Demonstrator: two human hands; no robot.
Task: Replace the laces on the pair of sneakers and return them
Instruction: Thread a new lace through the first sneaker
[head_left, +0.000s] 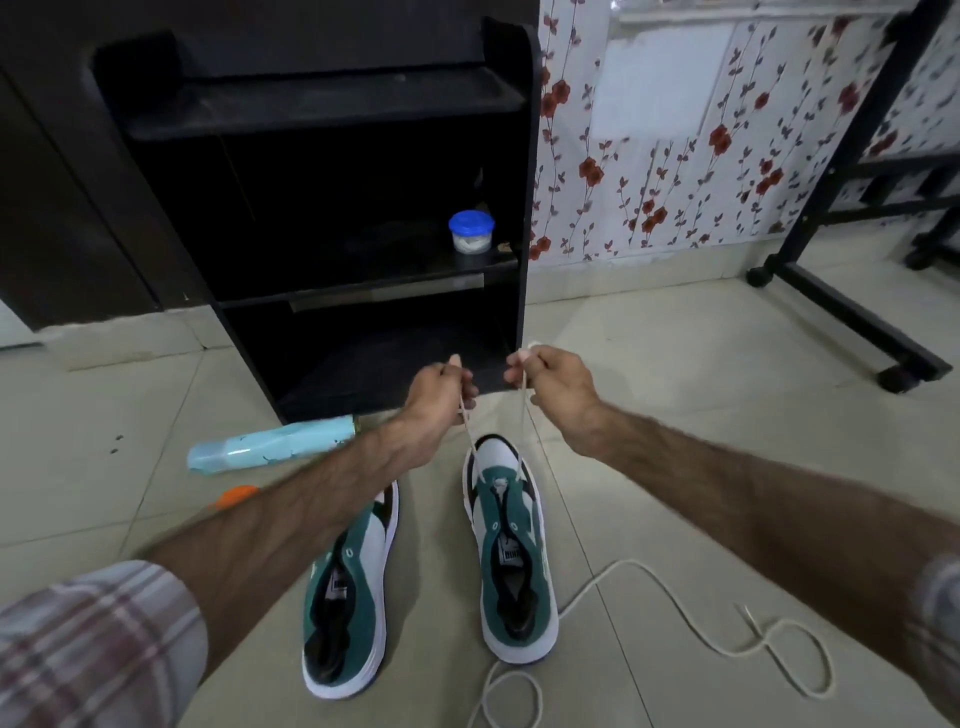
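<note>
both hands pull a lace up from the right-side sneaker

head view: left hand (439, 387) and right hand (550, 382) each pinch an end of the lace (470, 431) threaded through the sneaker (511, 545) just below them; second sneaker (353, 597) lies under the left forearm, a loose lace (675, 603) under the right forearm.

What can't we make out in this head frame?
- Left shoe: toe hidden behind the left forearm, so its front eyelets can't be checked.
- Loose lace on the floor: its near loop is cut off by the bottom edge.
- Tub on the shelf: contents too small and blurred.
- Right hand: grip on the lace end is motion-blurred.
</note>
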